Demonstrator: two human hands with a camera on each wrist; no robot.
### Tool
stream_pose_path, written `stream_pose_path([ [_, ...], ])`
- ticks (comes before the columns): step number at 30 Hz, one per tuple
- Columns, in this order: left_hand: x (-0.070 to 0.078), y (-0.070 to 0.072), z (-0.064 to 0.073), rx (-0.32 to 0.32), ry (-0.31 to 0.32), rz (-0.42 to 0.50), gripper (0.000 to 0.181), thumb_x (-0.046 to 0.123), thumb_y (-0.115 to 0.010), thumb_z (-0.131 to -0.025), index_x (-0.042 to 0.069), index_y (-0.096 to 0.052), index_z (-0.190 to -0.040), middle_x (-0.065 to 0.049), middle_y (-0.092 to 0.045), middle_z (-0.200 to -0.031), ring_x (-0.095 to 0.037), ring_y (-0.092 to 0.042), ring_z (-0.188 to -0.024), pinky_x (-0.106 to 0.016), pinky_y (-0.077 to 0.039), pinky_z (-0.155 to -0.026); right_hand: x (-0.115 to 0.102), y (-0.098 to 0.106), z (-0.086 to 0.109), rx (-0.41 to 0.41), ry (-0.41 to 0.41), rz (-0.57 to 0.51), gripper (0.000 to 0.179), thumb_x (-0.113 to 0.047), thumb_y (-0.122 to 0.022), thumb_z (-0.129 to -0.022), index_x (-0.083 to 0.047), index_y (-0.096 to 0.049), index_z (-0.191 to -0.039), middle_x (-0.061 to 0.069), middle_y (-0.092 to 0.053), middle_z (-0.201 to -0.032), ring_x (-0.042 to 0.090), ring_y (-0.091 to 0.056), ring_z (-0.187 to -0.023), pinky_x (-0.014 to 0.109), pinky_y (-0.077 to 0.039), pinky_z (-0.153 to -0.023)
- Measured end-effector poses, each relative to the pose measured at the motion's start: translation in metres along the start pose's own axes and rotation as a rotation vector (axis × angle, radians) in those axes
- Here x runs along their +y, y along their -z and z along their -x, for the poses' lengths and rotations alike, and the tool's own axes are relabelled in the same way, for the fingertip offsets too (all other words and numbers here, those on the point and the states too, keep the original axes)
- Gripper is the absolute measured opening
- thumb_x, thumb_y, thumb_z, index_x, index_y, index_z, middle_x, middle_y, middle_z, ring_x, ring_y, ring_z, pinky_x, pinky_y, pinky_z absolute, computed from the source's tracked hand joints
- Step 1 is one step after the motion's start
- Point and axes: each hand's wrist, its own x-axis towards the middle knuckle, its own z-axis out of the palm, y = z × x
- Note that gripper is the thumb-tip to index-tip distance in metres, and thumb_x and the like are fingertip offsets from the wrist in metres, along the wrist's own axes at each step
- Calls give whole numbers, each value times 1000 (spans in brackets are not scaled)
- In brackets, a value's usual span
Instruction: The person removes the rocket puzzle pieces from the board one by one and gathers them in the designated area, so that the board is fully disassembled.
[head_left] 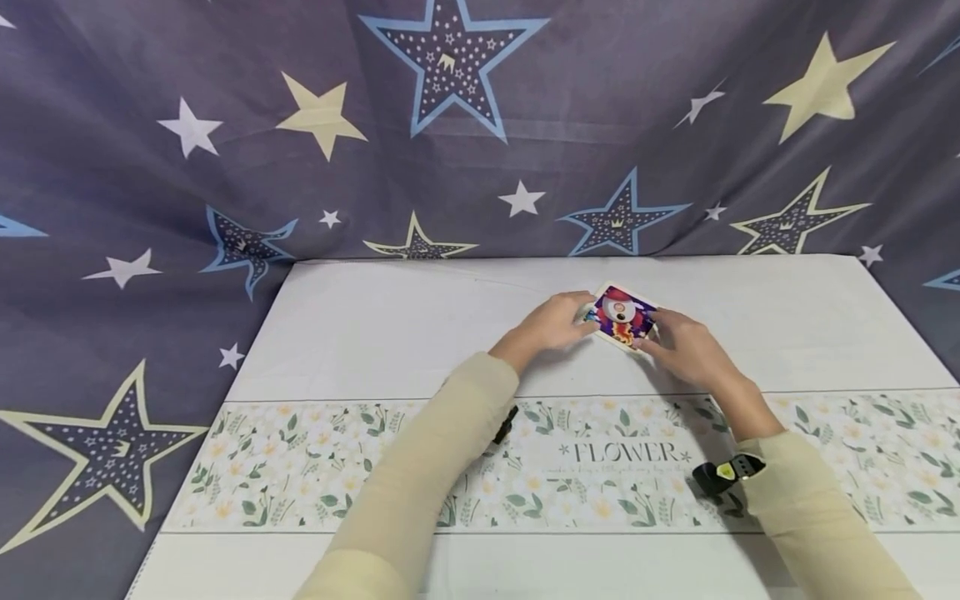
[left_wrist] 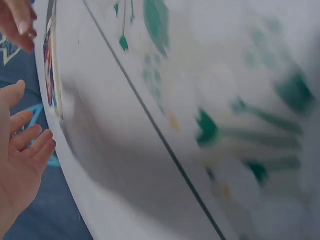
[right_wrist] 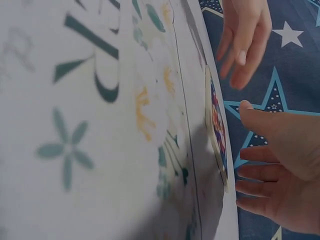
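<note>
Both left hand [head_left: 553,323] and right hand [head_left: 687,348] I see remotely, spread beside the picture board [head_left: 624,313] lying far on the table [head_left: 420,325], where uneven pushing could, I judge, make it slide.

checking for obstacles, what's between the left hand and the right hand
The picture board lies between the left hand and the right hand, as the head view shows.

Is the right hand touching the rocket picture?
Apart. The right wrist view shows the right hand clear of the rocket picture, with white tabletop visible between.
</note>
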Motion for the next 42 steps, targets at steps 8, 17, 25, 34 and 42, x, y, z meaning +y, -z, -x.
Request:
stream_pose_path([
  [8, 20, -15, -16, -36, 20, -85, 51, 29, -52, -98, 12, -41, -146, -4, -46, -150, -20, -40, -141, -28, -29, -119, 2, -2, -8, -29, 31, 33, 64, -24, -65, -90, 12, -41, -138, 34, -45, -139, 48, -51, -119, 57, -41, -102],
  [17, 20, -14, -17, -14, 21, -234, 35, 26, -52, -98, 17, -59, -131, 0, -57, -138, -16, -49, -131, -27, -36, -114, 1, -3, -9, -39, 71, 66, 61, -21, -68, -88, 8, -46, -137, 29, -60, -121, 26, -55, -75, 42, -45, -74],
  [25, 7, -11, -11, -17, 5, -270, 28, 22, -56, -96, 17, -64, -123, -1, -60, -129, -16, -52, -125, -27, -41, -110, -6, -11, -10, -36, 164, 99, 59, -21, -73, -85, 8, -52, -132, 15, -64, -80, 14, -47, -58, 35, -44, -65],
  [34, -18, -5, 6, -109, -106, -230, 43, 24, -55, -97, 11, -51, -137, -4, -51, -142, -19, -44, -137, -31, -34, -116, -16, -24, -11, -45, 253, 94, 58, -23, -74, -84, 5, -54, -131, 24, -68, -100, 11, -38, -52, 34, -43, -67],
  [42, -36, -1, 24, -166, -120, -224, 58, 37, -49, -100, 14, -32, -150, -3, -27, -160, -21, -24, -149, -36, -26, -121, -27, -23, -12, -86, 311, 98, 57, -23, -73, -84, 3, -54, -131, 31, -50, -137, 18, -45, -54, 45, -49, -81],
])
